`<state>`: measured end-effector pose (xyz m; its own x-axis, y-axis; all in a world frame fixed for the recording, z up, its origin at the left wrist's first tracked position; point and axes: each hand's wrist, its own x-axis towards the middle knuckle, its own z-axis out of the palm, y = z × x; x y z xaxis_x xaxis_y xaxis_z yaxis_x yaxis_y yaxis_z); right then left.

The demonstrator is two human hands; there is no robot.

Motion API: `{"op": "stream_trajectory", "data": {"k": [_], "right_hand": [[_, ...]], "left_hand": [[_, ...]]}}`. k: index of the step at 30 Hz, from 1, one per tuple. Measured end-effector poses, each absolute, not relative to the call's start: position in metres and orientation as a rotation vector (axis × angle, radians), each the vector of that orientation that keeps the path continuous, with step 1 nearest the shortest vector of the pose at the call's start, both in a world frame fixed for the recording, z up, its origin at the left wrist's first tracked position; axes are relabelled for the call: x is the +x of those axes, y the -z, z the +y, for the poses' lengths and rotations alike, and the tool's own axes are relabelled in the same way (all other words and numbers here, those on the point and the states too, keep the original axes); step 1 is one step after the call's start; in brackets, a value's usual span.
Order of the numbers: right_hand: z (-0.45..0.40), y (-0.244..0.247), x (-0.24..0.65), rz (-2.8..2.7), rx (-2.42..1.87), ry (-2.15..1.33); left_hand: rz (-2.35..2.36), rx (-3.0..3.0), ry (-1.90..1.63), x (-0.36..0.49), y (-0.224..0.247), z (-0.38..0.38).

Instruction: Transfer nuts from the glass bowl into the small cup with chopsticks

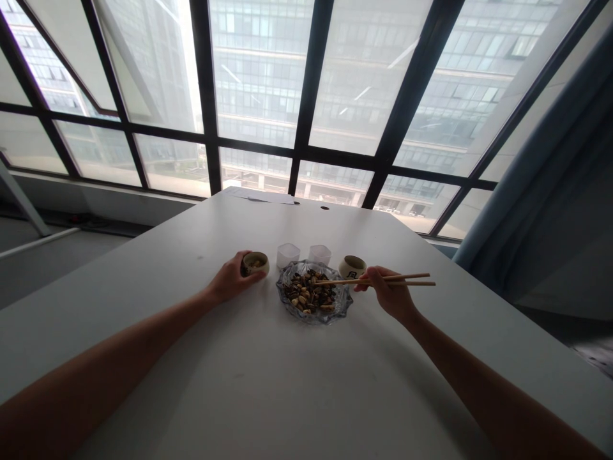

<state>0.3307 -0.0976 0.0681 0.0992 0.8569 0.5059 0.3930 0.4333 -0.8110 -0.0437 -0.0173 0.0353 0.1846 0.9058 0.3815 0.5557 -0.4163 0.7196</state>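
My left hand (237, 278) is wrapped around a small round cup (258, 269) on the table, with a few pale nuts in its bottom. My right hand (389, 295) holds a pair of wooden chopsticks (407, 281) pointing left. Their tips reach over a clear scalloped glass bowl (343, 308) and touch or hover just above the mixed nuts and seeds (309, 292) in it; whether they pinch one I cannot tell. Behind the right fingers stands a second small cup (352, 264) with a dark character on its side, partly covered by the hand.
Two small translucent plastic cups (288, 255) stand just behind the glass bowl. Papers (261, 194) lie at the far end of the white table (268, 383), near two dark round spots. Beyond are large framed windows, with a blue curtain (536, 185) at the right.
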Motion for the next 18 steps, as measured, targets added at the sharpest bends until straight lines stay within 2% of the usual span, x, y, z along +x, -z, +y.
{"op": "stream_trajectory", "data": {"k": [9, 18], "right_hand": [[-0.093, -0.064, 0.332, -1.383, -1.122, -0.563], [-0.108, -0.077, 0.318, -1.507, -1.175, -0.564]], "left_hand": [[1.294, 2.111, -1.215, -0.043, -0.031, -0.016], [1.271, 2.216, -1.250, -0.043, -0.031, -0.016]]}}
